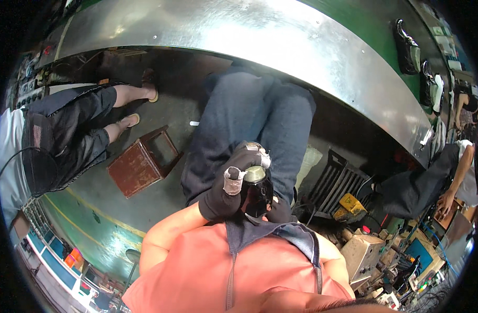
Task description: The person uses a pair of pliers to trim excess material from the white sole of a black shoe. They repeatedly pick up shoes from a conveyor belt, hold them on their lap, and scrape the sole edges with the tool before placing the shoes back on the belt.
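My left hand (226, 190) wears a black glove with grey tape round the thumb. It grips a dark glossy round part (258, 198) topped by a dull metal cap (255, 173), held in front of my lap over my blue trousers. My right hand (278, 211), also in a black glove, holds the same part from the right and below and is mostly hidden behind it. My orange shirt and dark apron fill the lower middle of the view.
A green workbench with a shiny metal edge (280, 36) curves across the top, with black handheld devices (408, 49) on it. A red-brown wooden stool (140, 161) stands left of my legs. A seated person's legs (72, 130) are at left, another person (460, 177) at right, and a black crate (338, 182) beside my right leg.
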A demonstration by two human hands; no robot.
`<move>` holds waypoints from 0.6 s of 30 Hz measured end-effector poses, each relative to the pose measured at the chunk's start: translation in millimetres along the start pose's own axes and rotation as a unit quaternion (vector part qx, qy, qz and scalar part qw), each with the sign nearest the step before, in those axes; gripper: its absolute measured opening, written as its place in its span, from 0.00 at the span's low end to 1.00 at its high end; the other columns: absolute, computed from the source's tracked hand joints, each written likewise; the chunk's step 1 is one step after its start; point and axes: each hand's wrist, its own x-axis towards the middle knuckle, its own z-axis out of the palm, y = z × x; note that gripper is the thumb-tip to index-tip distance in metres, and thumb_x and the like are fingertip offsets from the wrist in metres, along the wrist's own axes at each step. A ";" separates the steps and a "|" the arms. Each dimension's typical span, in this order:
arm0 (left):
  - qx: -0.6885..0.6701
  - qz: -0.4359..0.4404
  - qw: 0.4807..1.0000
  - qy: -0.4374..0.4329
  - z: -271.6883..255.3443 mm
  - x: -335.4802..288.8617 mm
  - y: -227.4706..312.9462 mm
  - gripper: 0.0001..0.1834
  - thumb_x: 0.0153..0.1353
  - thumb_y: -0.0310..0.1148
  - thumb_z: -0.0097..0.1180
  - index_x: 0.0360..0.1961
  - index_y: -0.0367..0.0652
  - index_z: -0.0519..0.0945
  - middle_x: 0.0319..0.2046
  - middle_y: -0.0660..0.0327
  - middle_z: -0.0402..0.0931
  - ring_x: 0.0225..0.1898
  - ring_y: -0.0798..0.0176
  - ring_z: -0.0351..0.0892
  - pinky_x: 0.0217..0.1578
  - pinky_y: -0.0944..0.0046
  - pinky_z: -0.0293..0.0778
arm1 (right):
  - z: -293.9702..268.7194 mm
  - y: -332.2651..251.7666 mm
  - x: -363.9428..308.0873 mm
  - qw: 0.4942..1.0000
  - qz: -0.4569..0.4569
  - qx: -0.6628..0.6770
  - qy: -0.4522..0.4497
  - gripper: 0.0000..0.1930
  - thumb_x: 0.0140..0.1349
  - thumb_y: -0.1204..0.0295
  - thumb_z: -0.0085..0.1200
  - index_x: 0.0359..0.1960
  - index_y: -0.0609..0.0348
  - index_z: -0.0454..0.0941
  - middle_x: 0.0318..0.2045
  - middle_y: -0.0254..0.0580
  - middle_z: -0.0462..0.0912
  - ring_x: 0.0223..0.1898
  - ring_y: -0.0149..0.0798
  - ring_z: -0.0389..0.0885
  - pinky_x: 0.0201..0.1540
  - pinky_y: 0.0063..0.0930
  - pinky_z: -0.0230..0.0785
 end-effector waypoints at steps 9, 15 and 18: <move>-0.138 -0.047 0.987 0.064 5.4 -4.9 -19.9 0.44 0.67 0.66 0.22 0.50 0.34 0.75 0.53 0.49 0.71 0.63 0.50 0.64 0.65 0.53 0.53 | -13.1 3.1 14.0 0.998 -0.037 -0.044 -0.012 0.24 0.60 0.51 0.51 0.41 0.63 0.78 0.40 0.49 0.75 0.42 0.50 0.76 0.45 0.40 0.70; -0.279 -0.112 0.954 0.000 -13.0 35.0 -50.5 0.37 0.69 0.61 0.34 0.60 0.37 0.67 0.57 0.55 0.70 0.59 0.63 0.66 0.61 0.60 0.61 | -91.9 -83.7 70.9 0.989 0.083 0.087 0.081 0.08 0.64 0.68 0.51 0.34 0.62 0.75 0.24 0.52 0.74 0.25 0.50 0.75 0.29 0.39 0.64; -0.080 -0.056 0.992 -0.077 -21.6 74.6 -22.8 0.29 0.73 0.53 0.32 0.58 0.38 0.70 0.50 0.61 0.74 0.49 0.69 0.71 0.54 0.65 0.67 | -131.6 -122.8 79.7 0.964 0.116 0.216 0.101 0.21 0.73 0.60 0.36 0.28 0.61 0.75 0.19 0.36 0.75 0.21 0.32 0.72 0.29 0.26 0.65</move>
